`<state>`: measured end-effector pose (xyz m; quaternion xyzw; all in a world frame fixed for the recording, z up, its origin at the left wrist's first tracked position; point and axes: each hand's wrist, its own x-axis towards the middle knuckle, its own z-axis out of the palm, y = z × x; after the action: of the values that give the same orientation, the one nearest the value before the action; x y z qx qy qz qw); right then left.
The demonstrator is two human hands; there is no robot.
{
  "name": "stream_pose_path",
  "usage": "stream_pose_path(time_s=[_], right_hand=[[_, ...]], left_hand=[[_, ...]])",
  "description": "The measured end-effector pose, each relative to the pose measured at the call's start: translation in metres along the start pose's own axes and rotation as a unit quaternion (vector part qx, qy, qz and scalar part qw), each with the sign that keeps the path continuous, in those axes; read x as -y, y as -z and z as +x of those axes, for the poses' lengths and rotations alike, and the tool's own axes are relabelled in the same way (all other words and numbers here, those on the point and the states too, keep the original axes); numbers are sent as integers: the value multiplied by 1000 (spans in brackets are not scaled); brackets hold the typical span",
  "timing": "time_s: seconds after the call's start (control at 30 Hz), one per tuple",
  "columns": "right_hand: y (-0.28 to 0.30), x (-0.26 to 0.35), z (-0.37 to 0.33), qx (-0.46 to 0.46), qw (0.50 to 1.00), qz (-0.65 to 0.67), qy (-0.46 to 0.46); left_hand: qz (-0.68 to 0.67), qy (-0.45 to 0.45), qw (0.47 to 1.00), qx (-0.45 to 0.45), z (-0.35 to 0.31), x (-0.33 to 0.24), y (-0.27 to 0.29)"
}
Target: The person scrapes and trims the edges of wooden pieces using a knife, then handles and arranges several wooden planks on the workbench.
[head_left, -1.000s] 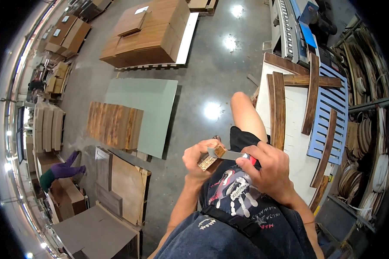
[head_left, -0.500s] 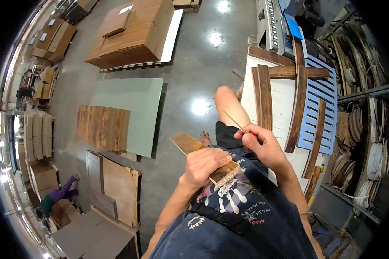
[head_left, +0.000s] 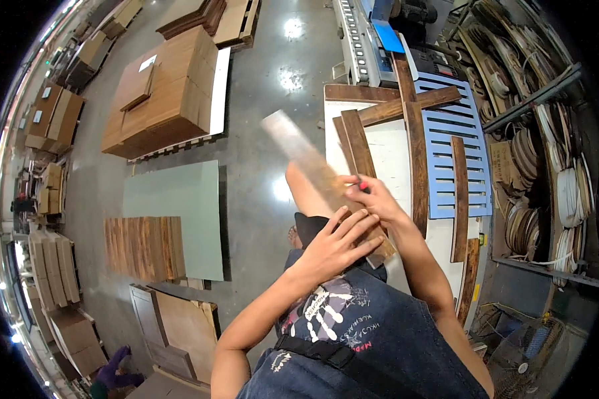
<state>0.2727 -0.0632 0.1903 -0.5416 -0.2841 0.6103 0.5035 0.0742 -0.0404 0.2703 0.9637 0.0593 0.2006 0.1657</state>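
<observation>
A narrow brown wooden board (head_left: pixel 306 158) slants across my lap, its far end blurred and bright with glare. Over its near part lies my left hand (head_left: pixel 345 245), the fingers bent across the surface and gripping it. My right hand (head_left: pixel 376 201) is closed around a small tool with a red handle (head_left: pixel 361 185), right against the board and just beyond my left fingers. The thin metal shaft seen on that tool earlier is hard to make out now.
To my right, several dark-stained boards (head_left: pixel 416 159) lie on a white-topped table (head_left: pixel 386 146) and a blue slatted rack (head_left: pixel 476 179). Further right stand shelves with coiled edging (head_left: pixel 522 219). At left are stacked wood pieces (head_left: pixel 143 246), a green sheet (head_left: pixel 199 199), large cartons (head_left: pixel 163 86) and a person (head_left: pixel 116 372).
The board has swung to point farther forward, and its near end has shifted right. My left hand has moved right along with it. My right hand has brought the tool to the board.
</observation>
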Motion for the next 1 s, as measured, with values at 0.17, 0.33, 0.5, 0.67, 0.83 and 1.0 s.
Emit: stream_pose_path(time_s=[0.17, 0.33, 0.5, 0.67, 0.83, 1.0], right_hand=[[79, -50, -4, -166, 979, -86, 84], [93, -108, -4, -268, 958, -96, 38], [95, -63, -25, -491, 765, -415, 32], [173, -58, -32, -461, 783, -412, -70], [221, -71, -32, -353, 862, -352, -88], [198, -58, -43, -284, 950, -131, -18]], left_hand=[[-205, 144, 968, 19, -2, 32, -59], [-315, 359, 878, -21, -6, 79, -157], [-321, 473, 820, 15, 24, 118, -209], [-322, 470, 819, 74, 41, 110, -210], [-295, 487, 817, 91, 46, 102, -215], [-377, 505, 776, 17, 27, 117, -215]])
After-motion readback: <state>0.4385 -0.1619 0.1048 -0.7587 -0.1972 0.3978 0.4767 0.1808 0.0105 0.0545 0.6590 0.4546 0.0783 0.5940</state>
